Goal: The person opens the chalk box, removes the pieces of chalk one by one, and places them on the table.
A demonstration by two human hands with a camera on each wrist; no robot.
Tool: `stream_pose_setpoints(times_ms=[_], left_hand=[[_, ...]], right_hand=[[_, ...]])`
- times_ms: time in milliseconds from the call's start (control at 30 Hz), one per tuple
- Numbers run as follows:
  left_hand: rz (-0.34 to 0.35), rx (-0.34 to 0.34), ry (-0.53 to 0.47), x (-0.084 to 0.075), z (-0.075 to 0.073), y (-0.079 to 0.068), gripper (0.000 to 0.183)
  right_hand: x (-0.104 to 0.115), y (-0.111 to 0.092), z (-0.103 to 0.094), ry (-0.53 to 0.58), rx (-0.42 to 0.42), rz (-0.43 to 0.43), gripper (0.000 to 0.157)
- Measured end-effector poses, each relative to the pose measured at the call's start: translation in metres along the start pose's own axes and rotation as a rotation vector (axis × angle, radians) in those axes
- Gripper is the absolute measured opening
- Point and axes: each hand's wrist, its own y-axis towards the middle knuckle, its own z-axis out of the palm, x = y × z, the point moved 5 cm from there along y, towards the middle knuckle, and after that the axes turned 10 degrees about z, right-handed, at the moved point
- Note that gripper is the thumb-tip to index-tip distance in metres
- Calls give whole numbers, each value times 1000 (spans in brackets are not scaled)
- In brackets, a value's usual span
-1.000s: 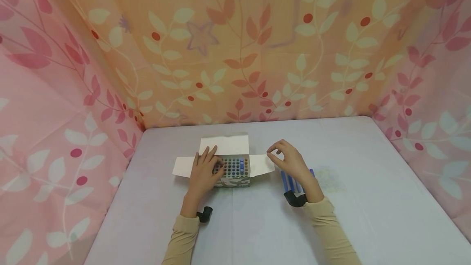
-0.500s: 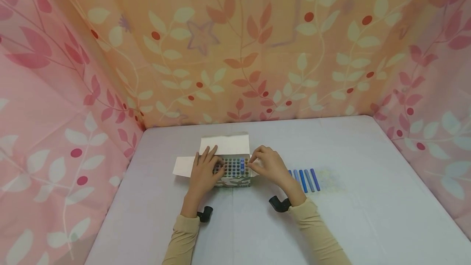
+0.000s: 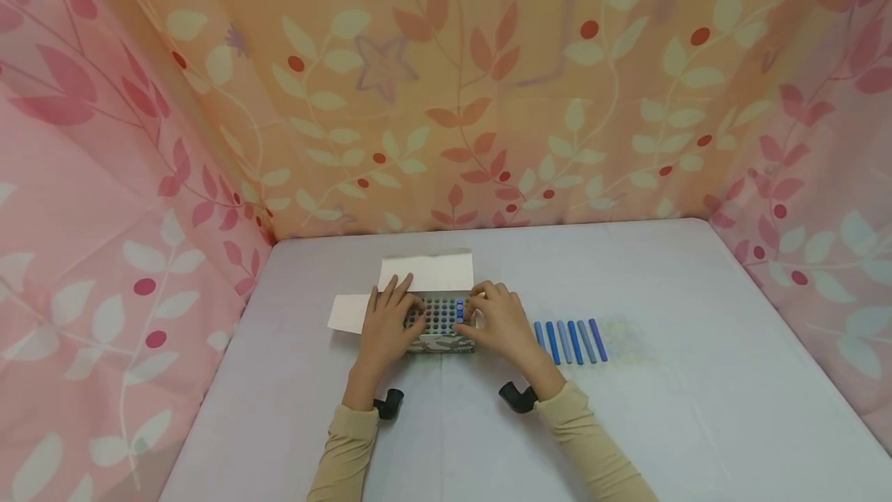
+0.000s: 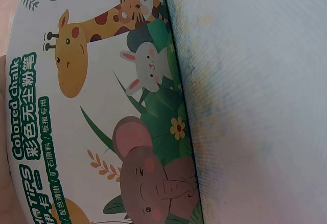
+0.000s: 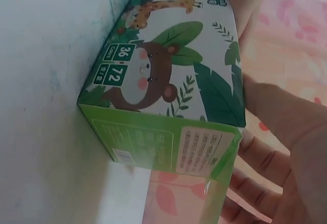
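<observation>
An open chalk box (image 3: 442,343), printed with cartoon animals and "Colored chalk", stands mid-table with many chalk ends in rows inside. My left hand (image 3: 385,328) rests over its left end, two fingers straight and spread, index finger and thumb curved over the chalks. Over the right end my right hand (image 3: 503,322) reaches in, thumb and index finger apart beside a few blue chalks (image 3: 459,308) in the box. Curved fingers (image 5: 263,155) show beyond the green end in the right wrist view. Their tips are hidden there, and no chalk shows between them.
Several blue and violet chalks (image 3: 577,342) lie in a row right of the box. The white back flap (image 3: 428,272) and left flap (image 3: 347,313) are folded out. Chalk dust (image 3: 627,341) marks the white table (image 3: 697,409). Patterned curtains (image 3: 488,99) enclose the table.
My right hand has moved left from above the right flap to the box's right end, its fingertips parting over the chalks. The chalk row is uncovered. My left hand stays in place.
</observation>
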Motion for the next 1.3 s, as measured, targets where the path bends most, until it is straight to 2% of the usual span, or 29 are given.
stream_pose_setpoints(times_ms=[300,900,1100,1300], left_hand=[[1,-5,-6,0,0,0,14],[-4,-12,-20,-3,-2,1,13],[-2,-13,-12,-2,-1,1,13],[18,-40,-8,-2,-2,0,12]], right_hand=[[2,-2,1,5,-45,18,18],[11,-3,-7,33,-127,-13,16],[12,-2,-19,106,-210,-22,10],[7,0,-30,208,-212,-6,11]])
